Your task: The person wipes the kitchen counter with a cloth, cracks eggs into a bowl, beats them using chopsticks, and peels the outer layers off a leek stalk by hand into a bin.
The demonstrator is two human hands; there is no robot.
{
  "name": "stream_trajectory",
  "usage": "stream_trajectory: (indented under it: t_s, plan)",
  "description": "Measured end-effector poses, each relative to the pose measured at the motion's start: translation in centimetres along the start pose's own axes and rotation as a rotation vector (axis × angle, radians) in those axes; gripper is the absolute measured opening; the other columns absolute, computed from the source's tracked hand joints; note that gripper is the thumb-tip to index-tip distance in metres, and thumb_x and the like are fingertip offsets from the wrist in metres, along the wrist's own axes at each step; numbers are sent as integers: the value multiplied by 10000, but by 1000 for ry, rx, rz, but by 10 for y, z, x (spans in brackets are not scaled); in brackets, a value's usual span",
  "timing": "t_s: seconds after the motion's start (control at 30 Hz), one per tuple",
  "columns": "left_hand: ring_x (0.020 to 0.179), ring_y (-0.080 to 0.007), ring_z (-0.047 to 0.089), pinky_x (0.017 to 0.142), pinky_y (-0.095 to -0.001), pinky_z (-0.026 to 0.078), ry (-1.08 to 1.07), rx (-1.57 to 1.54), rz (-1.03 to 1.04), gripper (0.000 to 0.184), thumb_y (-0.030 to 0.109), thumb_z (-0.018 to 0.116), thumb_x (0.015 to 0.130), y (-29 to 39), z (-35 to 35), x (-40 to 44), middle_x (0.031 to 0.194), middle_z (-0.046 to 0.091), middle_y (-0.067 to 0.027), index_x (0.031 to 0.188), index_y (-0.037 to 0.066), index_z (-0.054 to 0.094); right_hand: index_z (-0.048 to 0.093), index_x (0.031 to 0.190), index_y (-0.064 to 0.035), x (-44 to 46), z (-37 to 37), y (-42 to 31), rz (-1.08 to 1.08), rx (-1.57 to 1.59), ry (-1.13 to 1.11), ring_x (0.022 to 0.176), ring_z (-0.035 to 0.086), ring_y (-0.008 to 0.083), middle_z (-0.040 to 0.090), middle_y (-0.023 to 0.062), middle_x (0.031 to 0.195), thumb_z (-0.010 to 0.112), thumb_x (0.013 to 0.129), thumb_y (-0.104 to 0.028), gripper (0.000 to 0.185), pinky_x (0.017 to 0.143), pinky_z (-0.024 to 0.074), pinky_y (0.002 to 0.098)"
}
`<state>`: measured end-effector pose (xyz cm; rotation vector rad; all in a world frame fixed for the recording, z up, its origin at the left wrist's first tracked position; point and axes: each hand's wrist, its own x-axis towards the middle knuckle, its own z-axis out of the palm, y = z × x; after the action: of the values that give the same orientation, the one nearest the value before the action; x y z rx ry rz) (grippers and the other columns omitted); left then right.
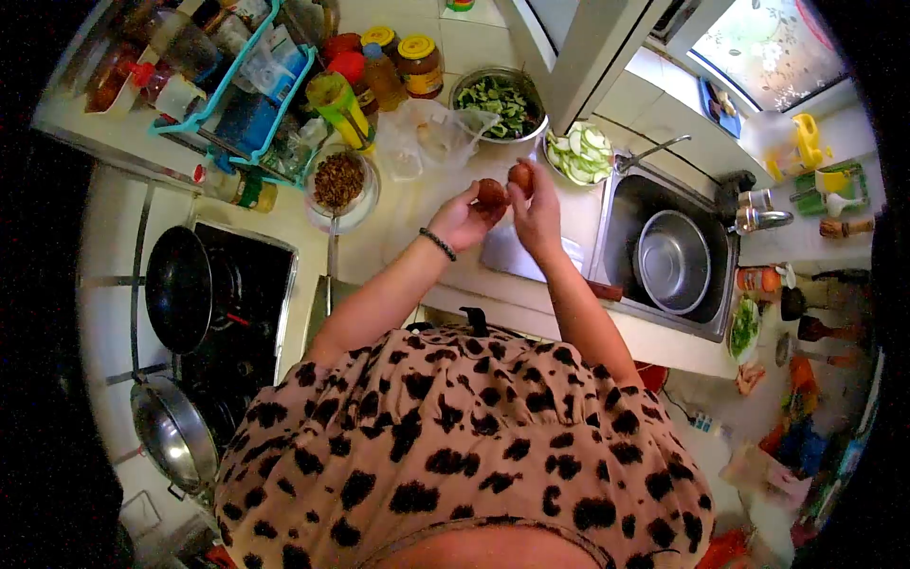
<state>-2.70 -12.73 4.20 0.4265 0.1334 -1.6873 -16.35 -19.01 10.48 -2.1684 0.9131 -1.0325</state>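
Remotely, I saw the left hand (463, 220) hold one brown round item (491, 193) and the right hand (537, 213) grip a second round item (520, 176), both above the counter (398, 201); a cleaver (507, 250) lay nearer its front edge, a plastic bag (403, 142) and bowl (533, 131) of greens (495, 106) toward its back edge.

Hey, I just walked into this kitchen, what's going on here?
Someone at the counter holds a small reddish-brown, roundish item in the left hand and a similar one in the right hand, close together. A wide-bladed knife lies on the counter near them. Beyond, pale green slices and chopped greens sit in separate dishes. A metal basin stands in the sink.
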Motion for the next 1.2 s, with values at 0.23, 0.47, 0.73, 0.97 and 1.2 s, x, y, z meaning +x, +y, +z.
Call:
stream_trajectory:
  t_s: [0.23, 0.47, 0.73, 0.97, 1.2]
  plan:
    - [1021, -294, 571, 956, -394, 441, -26, 86, -66, 246, 220, 534, 902, 18, -14, 10, 1060, 611, -139, 1035, 15, 566, 562, 1003, -112, -3, -16, 46, 939, 1528, -153, 899, 592, 245, 625, 125, 960, 492, 930, -366, 274, 763, 481, 374]
    - [887, -245, 608, 751, -349, 518, 135, 333, 11, 245, 194, 607, 847, 24, 0, 9, 905, 601, -107, 1017, 33, 533, 548, 1026, -131, -7, -9, 65, 882, 1542, -320, 871, 596, 222, 621, 122, 990, 554, 893, -312, 226, 702, 469, 325]
    - [639, -117, 612, 525, -253, 509, 158, 1503, 147, 408, 130, 657, 784, 20, 49, 0, 828, 615, -48, 1175, 104, 544, 431, 1138, -57, 5, -17, 37, 607, 517, -545, 700, 606, 157, 616, 110, 921, 629, 857, -174, 364, 606, 474, 278]
    - [697, -123, 638, 626, -269, 522, 125, 1708, 253, 358, 126, 669, 741, 18, 51, 2, 905, 669, -63, 1089, 74, 602, 521, 1071, -6, -6, 3, 56, 380, 363, -445, 766, 653, 259, 650, 166, 910, 595, 814, -84, 278, 693, 514, 346]
    - [738, -169, 653, 677, -291, 520, 131, 1798, 500, 313, 154, 691, 718, 12, 27, 19, 852, 681, -81, 1011, 61, 630, 609, 957, -37, 1, -6, 18, 196, 88, -308, 845, 625, 358, 647, 184, 918, 568, 735, -48, 227, 749, 505, 409]
